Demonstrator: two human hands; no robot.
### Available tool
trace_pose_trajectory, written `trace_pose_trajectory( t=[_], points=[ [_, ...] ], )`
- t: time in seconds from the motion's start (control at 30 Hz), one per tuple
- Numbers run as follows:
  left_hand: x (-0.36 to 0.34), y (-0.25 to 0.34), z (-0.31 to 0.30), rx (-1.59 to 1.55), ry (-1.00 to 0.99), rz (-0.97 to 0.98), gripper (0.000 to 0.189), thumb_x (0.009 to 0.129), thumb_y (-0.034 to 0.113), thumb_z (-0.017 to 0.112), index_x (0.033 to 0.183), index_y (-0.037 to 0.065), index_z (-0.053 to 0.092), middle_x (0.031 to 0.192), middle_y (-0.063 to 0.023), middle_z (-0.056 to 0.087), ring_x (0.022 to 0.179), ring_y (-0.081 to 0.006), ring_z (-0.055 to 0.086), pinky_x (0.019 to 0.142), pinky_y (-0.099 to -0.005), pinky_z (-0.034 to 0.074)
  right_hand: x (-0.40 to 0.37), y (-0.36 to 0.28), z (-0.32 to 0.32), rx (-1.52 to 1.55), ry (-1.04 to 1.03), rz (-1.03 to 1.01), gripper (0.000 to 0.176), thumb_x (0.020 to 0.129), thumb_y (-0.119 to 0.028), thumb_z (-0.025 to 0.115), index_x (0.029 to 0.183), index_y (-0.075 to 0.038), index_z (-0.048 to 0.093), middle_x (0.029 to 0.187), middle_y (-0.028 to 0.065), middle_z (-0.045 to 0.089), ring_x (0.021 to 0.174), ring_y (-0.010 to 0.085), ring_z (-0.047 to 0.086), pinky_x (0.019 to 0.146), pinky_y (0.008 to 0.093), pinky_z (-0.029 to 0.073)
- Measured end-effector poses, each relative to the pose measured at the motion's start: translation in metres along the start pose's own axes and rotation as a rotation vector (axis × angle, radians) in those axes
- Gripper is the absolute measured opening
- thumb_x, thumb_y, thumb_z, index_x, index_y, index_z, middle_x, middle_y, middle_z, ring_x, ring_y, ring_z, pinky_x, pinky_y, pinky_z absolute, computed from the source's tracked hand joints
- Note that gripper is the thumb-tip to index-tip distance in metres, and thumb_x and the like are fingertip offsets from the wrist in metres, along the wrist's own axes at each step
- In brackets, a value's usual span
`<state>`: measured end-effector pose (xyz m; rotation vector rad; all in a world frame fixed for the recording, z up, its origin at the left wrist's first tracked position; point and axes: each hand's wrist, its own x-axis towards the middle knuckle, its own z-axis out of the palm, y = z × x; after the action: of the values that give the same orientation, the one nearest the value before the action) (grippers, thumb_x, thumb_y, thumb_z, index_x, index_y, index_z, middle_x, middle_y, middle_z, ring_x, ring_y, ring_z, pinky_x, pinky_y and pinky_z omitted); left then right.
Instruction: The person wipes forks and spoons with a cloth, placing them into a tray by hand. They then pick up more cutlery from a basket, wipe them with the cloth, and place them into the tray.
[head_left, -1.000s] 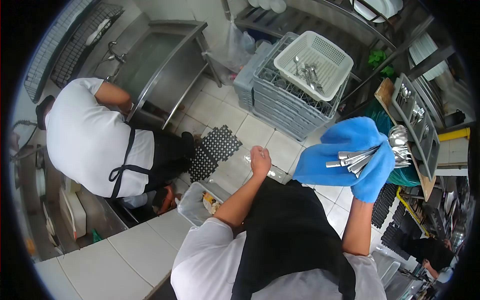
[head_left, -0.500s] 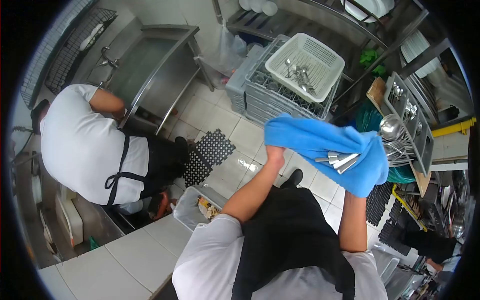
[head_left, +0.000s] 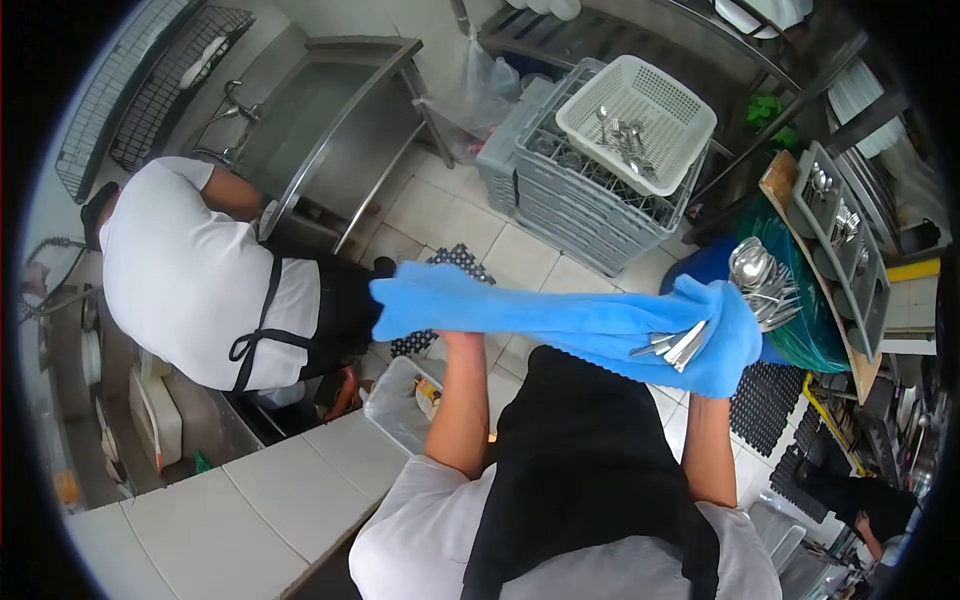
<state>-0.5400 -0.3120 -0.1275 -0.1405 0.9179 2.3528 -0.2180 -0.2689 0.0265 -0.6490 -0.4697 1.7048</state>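
Observation:
A blue cloth [head_left: 560, 318] stretches between my two hands. My left hand [head_left: 461, 341] grips its left part, with the fingers covered by the fabric. Under the right part is my right hand [head_left: 712, 392], closed around a bundle of cutlery through the cloth; the fabric hides its fingers. Handles of the cutlery [head_left: 682, 347] stick out of the folds toward the left. Spoon bowls and fork tines [head_left: 762, 280] fan out past the cloth on the right side.
A white perforated basket [head_left: 690, 110] with some cutlery sits on stacked grey dish racks [head_left: 590, 225]. At right, a grey cutlery tray [head_left: 868, 290] rests on a board. A co-worker [head_left: 190, 280] bends at the steel sink [head_left: 345, 140] on the left. A plastic bin [head_left: 390, 400] stands near my left arm.
My left hand has moved left, drawing the cloth out long and nearly straight. My right hand keeps the cutlery bundle at about the same place. The whole view has shifted slightly.

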Motion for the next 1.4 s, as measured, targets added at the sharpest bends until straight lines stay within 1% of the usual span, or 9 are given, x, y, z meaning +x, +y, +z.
trace_pose_trajectory(
  t=[0.1,0.3,0.4,0.5,0.63,0.73,0.87,0.97,1.4],
  points=[
    [0.004,0.010,0.015,0.057,0.216,0.215,0.032,0.100,0.034,0.043,0.119,0.010,0.053,0.109,-0.0068,0.061,0.096,-0.0216,0.061,0.083,-0.0350,0.052,-0.002,0.008,0.013,-0.068,0.329,0.085,0.018,0.096,-0.022,0.050,0.093,-0.006,0.058,0.091,0.0090,0.064,0.084,0.0186,0.060,0.079,0.0312,0.049],
    [-0.074,-0.010,0.053,0.250,-0.391,-0.291,0.028,0.099,0.028,0.048,0.120,0.009,0.051,0.110,-0.0025,0.058,0.100,-0.0149,0.056,0.087,-0.0321,0.049,-0.007,0.040,-0.042,-0.625,0.085,-0.037,0.016,0.093,-0.020,0.055,0.095,-0.004,0.059,0.091,0.0055,0.062,0.085,0.0156,0.061,0.077,0.0310,0.048],
    [-0.106,-0.030,0.080,0.235,-0.545,-0.419,0.031,0.099,0.029,0.048,0.123,0.009,0.049,0.115,-0.0021,0.056,0.105,-0.0150,0.054,0.090,-0.0318,0.046,-0.027,0.005,0.030,-2.082,-0.343,-0.501,0.016,0.093,-0.018,0.055,0.087,-0.004,0.060,0.077,0.0087,0.061,0.073,0.0202,0.062,0.063,0.0313,0.048],
    [-0.113,-0.042,0.106,0.078,-0.796,-0.883,0.039,0.099,0.031,0.051,0.131,0.010,0.046,0.128,-0.0051,0.052,0.115,-0.0158,0.050,0.098,-0.0335,0.042,-0.034,0.017,0.037,-0.564,0.056,0.303,0.013,0.091,-0.015,0.057,0.085,-0.004,0.060,0.078,0.0086,0.062,0.072,0.0191,0.062,0.056,0.0319,0.047],
    [-0.156,-0.053,0.131,0.456,-0.960,-0.628,0.035,0.097,0.024,0.056,0.126,0.006,0.051,0.121,-0.0058,0.058,0.107,-0.0142,0.054,0.092,-0.0333,0.045,-0.033,0.047,-0.008,-0.961,0.032,-0.326,0.011,0.089,-0.015,0.061,0.086,-0.005,0.059,0.085,0.0078,0.062,0.067,0.0141,0.057,0.055,0.0303,0.046],
    [-0.144,-0.072,0.143,0.911,-1.062,0.078,0.044,0.097,0.042,0.049,0.104,0.001,0.062,0.080,-0.0170,0.065,0.072,-0.0295,0.063,0.070,-0.0387,0.049,-0.043,0.048,-0.019,-0.906,-0.017,-0.251,0.013,0.088,-0.019,0.062,0.091,-0.007,0.057,0.080,0.0019,0.055,0.069,0.0120,0.054,0.060,0.0286,0.046],
    [-0.109,-0.080,0.137,1.230,-1.190,0.342,0.047,0.097,0.043,0.047,0.112,0.000,0.059,0.092,-0.0190,0.065,0.083,-0.0316,0.063,0.076,-0.0404,0.048,-0.043,0.039,-0.004,-1.049,0.219,-0.084,0.013,0.091,-0.024,0.056,0.091,-0.010,0.056,0.074,0.0004,0.049,0.072,0.0138,0.054,0.066,0.0303,0.045],
    [-0.073,-0.076,0.143,-0.160,-0.786,-0.847,0.052,0.095,0.043,0.042,0.130,0.003,0.047,0.129,-0.0162,0.055,0.116,-0.0324,0.052,0.094,-0.0442,0.043,-0.038,0.021,-0.016,-1.009,0.173,-0.197,0.014,0.092,-0.023,0.054,0.092,-0.009,0.056,0.075,0.0013,0.050,0.074,0.0141,0.054,0.068,0.0306,0.045],
    [-0.030,-0.083,-0.019,0.094,-0.267,-1.215,0.060,0.095,0.057,0.044,0.121,0.004,0.054,0.096,-0.0062,0.065,0.075,-0.0195,0.062,0.059,-0.0269,0.050,-0.032,-0.084,-0.014,-0.486,0.259,-0.485,0.016,0.093,-0.021,0.048,0.095,-0.006,0.054,0.083,0.0054,0.054,0.079,0.0154,0.055,0.076,0.0319,0.046]
  ],
)
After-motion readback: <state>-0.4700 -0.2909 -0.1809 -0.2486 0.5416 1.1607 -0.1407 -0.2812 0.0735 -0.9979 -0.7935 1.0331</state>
